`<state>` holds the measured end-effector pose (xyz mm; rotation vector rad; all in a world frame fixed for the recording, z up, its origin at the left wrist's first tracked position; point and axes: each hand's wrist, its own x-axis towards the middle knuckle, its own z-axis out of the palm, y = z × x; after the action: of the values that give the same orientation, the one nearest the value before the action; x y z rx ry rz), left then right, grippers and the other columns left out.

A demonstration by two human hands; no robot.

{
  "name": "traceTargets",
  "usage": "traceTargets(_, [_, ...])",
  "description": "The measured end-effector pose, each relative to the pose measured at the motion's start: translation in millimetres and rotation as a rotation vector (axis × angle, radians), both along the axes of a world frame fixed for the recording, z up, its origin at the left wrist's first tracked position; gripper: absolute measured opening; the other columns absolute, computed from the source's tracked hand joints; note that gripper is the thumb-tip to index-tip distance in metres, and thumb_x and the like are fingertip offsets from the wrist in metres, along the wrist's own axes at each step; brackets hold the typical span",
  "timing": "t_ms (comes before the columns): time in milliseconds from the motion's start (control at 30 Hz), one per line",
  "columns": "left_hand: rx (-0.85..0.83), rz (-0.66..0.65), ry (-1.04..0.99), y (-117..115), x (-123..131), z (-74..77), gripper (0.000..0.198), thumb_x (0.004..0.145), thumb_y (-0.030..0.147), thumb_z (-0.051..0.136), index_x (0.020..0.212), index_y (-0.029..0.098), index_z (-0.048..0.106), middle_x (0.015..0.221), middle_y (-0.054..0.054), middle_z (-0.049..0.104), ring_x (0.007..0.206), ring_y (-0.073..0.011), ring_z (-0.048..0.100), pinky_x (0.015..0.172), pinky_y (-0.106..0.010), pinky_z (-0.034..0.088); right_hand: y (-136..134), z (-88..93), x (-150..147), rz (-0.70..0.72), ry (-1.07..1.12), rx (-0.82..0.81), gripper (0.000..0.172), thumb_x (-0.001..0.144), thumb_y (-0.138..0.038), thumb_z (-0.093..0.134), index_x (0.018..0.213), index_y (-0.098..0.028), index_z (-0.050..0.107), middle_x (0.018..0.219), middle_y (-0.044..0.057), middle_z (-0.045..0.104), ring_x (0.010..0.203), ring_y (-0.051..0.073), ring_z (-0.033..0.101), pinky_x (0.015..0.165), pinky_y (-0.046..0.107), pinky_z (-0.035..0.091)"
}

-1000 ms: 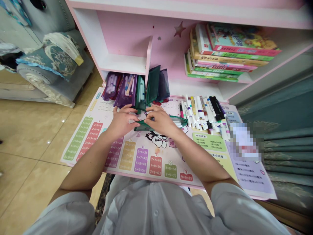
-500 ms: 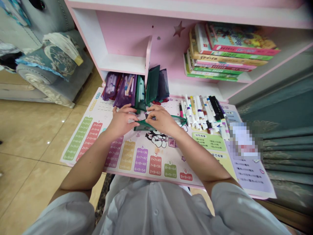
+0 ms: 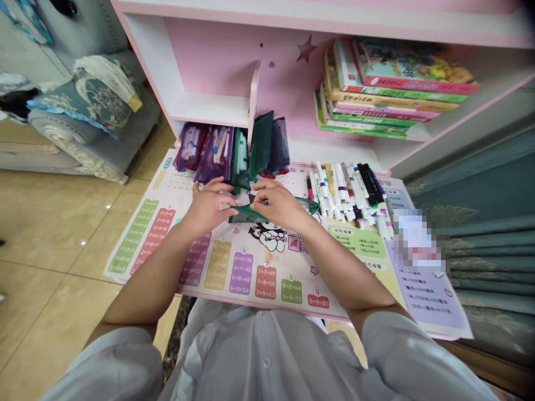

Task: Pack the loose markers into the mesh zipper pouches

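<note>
A green mesh zip pouch (image 3: 251, 214) lies flat on the printed desk mat (image 3: 217, 273), with white pens or markers showing inside its right end. My left hand (image 3: 208, 206) pinches its left end between thumb and fingers. My right hand (image 3: 278, 204) grips the pouch from above, near the middle, with the fingers bent over its top edge. Part of the pouch is hidden under my right hand. Several filled mesh pouches (image 3: 213, 156) in purple and green stand just beyond my hands, against the shelf.
To the right lies a loose row of several markers (image 3: 346, 195) on the mat. A pink and white shelf unit (image 3: 209, 47) holds a stack of books (image 3: 388, 94). A grey sofa (image 3: 83, 133) and tiled floor (image 3: 50, 234) are at left, a teal curtain (image 3: 489, 262) at right.
My hands have moved slightly closer together along the green pouch, and the pouch lies a little flatter. The other pouches and the markers have not visibly moved.
</note>
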<state>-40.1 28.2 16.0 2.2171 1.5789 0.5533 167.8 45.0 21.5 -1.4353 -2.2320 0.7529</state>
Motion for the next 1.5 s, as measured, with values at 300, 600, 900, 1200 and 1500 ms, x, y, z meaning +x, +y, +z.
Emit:
traceTargets(300, [0.003, -0.002, 0.012, -1.0, -0.5, 1.0, 0.007, 0.076, 0.024, 0.079, 0.075, 0.030, 0.076, 0.127, -0.002, 0.071, 0.139, -0.0345, 0.046, 0.115, -0.070, 0.017, -0.4, 1.3, 0.8, -0.003, -0.007, -0.010, 0.016, 0.081, -0.022, 0.064, 0.066, -0.022, 0.070, 0.127, 0.009, 0.067, 0.130, 0.030, 0.055, 0.112, 0.054, 0.038])
traceTargets(600, [0.003, -0.001, 0.005, -0.1, -2.1, 0.7, 0.008, 0.076, 0.024, 0.081, 0.075, 0.030, 0.076, 0.127, -0.003, 0.071, 0.139, -0.0339, 0.046, 0.115, -0.070, 0.017, 0.5, 3.2, 4.5, 0.012, -0.011, -0.023, 0.016, 0.082, -0.023, 0.063, 0.068, -0.022, 0.070, 0.128, 0.008, 0.066, 0.128, 0.029, 0.056, 0.113, 0.053, 0.038])
traceTargets(900, [-0.002, 0.015, 0.000, -0.5, -2.7, 1.2, 0.007, 0.075, 0.024, 0.081, 0.075, 0.030, 0.077, 0.128, -0.002, 0.070, 0.139, -0.0357, 0.047, 0.116, -0.070, 0.016, 2.2, 4.3, 8.0, 0.002, -0.032, -0.013, 0.015, 0.081, -0.021, 0.064, 0.068, -0.022, 0.072, 0.126, 0.009, 0.068, 0.125, 0.030, 0.059, 0.112, 0.052, 0.040])
traceTargets(1200, [0.013, 0.011, 0.011, 1.3, -5.1, -0.2, 0.007, 0.075, 0.023, 0.081, 0.076, 0.029, 0.077, 0.128, -0.003, 0.071, 0.139, -0.0341, 0.047, 0.116, -0.069, 0.017, 2.1, 7.4, 10.2, -0.005, -0.061, -0.028, 0.016, 0.081, -0.019, 0.062, 0.068, -0.021, 0.072, 0.125, 0.008, 0.069, 0.123, 0.028, 0.060, 0.110, 0.048, 0.042])
traceTargets(1500, [0.004, 0.018, 0.033, 1.3, -5.1, 1.0, 0.007, 0.076, 0.022, 0.080, 0.076, 0.029, 0.078, 0.128, -0.002, 0.070, 0.140, -0.0354, 0.046, 0.117, -0.069, 0.017, 2.2, 11.9, 12.7, -0.017, -0.092, -0.057, 0.016, 0.082, -0.018, 0.063, 0.067, -0.020, 0.071, 0.124, 0.009, 0.069, 0.127, 0.028, 0.058, 0.113, 0.046, 0.040])
